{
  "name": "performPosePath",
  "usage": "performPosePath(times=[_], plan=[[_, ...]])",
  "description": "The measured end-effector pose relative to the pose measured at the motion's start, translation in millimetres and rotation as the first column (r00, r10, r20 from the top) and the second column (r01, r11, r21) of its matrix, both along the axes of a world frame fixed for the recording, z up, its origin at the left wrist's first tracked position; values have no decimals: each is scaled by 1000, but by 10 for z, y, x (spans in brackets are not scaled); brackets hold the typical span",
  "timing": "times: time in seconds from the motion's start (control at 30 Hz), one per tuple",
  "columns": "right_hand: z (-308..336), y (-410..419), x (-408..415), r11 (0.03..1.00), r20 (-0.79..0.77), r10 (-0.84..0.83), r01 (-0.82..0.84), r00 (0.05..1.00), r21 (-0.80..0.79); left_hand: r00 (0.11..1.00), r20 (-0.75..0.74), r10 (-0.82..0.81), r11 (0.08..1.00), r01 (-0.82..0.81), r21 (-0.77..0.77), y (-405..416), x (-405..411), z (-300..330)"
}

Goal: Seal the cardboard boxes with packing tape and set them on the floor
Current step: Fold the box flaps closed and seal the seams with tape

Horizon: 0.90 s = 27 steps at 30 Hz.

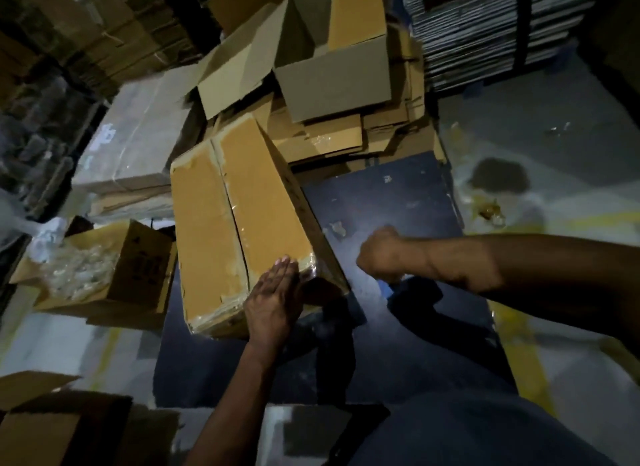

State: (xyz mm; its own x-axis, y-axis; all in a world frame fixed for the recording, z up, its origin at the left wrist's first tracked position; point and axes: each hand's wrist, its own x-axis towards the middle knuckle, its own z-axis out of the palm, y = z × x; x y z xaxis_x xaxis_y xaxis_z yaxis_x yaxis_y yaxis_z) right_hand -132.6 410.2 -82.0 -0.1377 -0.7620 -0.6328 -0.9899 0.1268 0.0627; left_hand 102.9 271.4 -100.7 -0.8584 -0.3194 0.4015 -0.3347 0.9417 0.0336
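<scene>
A closed brown cardboard box (pixel 242 216) lies on a dark table (pixel 398 205), with clear tape along its centre seam and glossy tape over the near corner. My left hand (pixel 273 299) presses flat with straight fingers on the box's near end, by that taped corner. My right hand (pixel 384 254) is a curled fist just right of the box, above the table. It grips a blue tape dispenser (pixel 388 289), of which only a small blue part shows under the fist.
An open empty box (pixel 332 81) sits on flattened cardboard (pixel 346 139) at the table's far end. Left of the table stand an open box of clear plastic pieces (pixel 138 264) and a wrapped bundle (pixel 138 136). Another box (pixel 52 427) is at bottom left. Pale floor (pixel 519 119) lies to the right.
</scene>
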Motion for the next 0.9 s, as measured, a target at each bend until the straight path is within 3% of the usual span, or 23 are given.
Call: performPosePath(times=[0.17,0.43,0.53,0.6,0.67,0.7,0.8,0.9], plan=[[-320,86,-322,978,284,-37,-23,958,205,999,38,30,1000,-30,1,-47,-40,29],[-550,112,-538,979,356,-194,158,914,128,1000,31,-4,1000,5,-26,-21,-32,49],[-562,71,-456,962,357,-183,242,916,-125,999,44,15,1000,-14,-22,-21,-33,37],[-497,48,-263,853,607,-109,388,788,-351,999,43,20,1000,-19,-13,-6,-41,35],[-430,65,98,705,830,-10,593,558,-390,999,39,15,1000,-14,-18,5,-56,45],[-431,82,316,669,866,29,634,499,-388,999,44,12,999,-11,-30,7,-55,49],[-828,104,853,630,879,79,659,471,-410,995,98,16,1000,-14,-20,-11,-46,74],[-1165,150,878,651,875,-49,679,482,-338,985,171,12,1000,-15,16,-27,-24,135]])
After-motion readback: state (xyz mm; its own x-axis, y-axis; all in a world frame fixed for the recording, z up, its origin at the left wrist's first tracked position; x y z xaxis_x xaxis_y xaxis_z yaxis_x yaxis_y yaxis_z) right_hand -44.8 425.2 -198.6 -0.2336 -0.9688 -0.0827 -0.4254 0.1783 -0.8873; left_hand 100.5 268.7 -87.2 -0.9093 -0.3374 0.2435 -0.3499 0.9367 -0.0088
